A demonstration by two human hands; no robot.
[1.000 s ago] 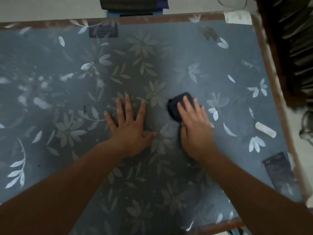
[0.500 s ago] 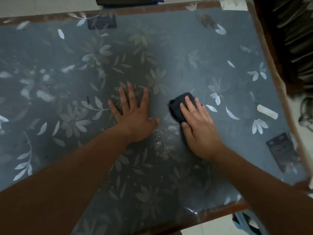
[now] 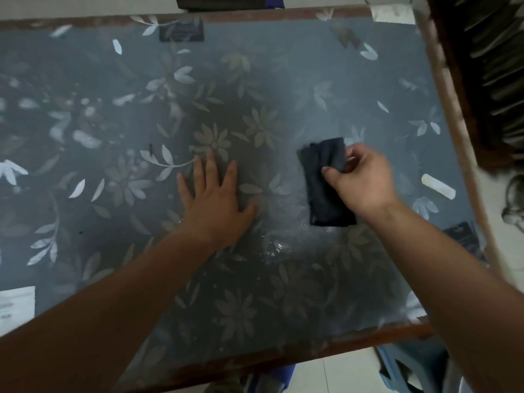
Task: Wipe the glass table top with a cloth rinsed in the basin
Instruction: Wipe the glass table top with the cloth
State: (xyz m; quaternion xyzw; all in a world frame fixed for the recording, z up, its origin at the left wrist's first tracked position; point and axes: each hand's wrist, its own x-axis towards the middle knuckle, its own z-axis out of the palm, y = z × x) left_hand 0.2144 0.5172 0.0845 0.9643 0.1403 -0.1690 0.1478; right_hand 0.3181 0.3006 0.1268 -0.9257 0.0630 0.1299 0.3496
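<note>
The glass table top is blue-grey with a pale flower and leaf pattern and a brown wooden frame. A dark folded cloth lies on the glass right of centre. My right hand pinches the cloth's upper right edge between thumb and curled fingers. My left hand rests flat on the glass to the left of the cloth, fingers spread. Water droplets glisten on the glass below the two hands. No basin is in view.
A dark rug or mat lies beyond the table's right edge. A blue object sits on the tiled floor under the near right corner. A dark item stands past the far edge. Papers or cards lie under the glass.
My right hand was flat on top of the cloth; now it has lifted off to the right and pinches the cloth's edge, and more of the cloth shows. My left hand stayed flat.
</note>
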